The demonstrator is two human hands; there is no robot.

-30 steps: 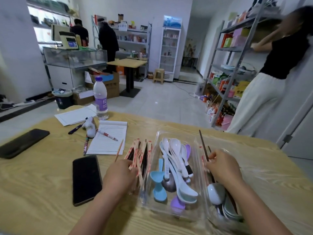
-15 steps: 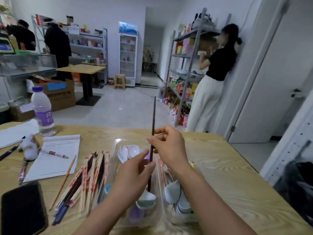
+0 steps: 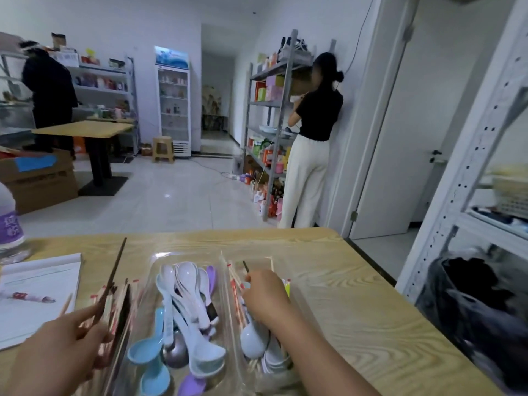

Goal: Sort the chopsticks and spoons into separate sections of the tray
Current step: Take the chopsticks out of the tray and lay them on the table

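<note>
Shop room, wooden table (image 3: 357,295). Clear tray (image 3: 160,260): I count white, blue and purple spoons (image 3: 185,304) in its middle section. My left hand (image 3: 61,347) pinches a dark chopstick (image 3: 113,277) above the chopstick pile (image 3: 120,307). My right hand (image 3: 265,295) grips another dark stick (image 3: 245,265) in the right section.

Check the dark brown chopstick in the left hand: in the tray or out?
Out. The left hand pinches the dark brown chopstick tilted above the chopstick pile beside the clear plastic tray.

White, blue and purple spoons (image 3: 185,315) fill the clear tray's (image 3: 160,260) middle section — chopsticks (image 3: 120,304) left.
</note>
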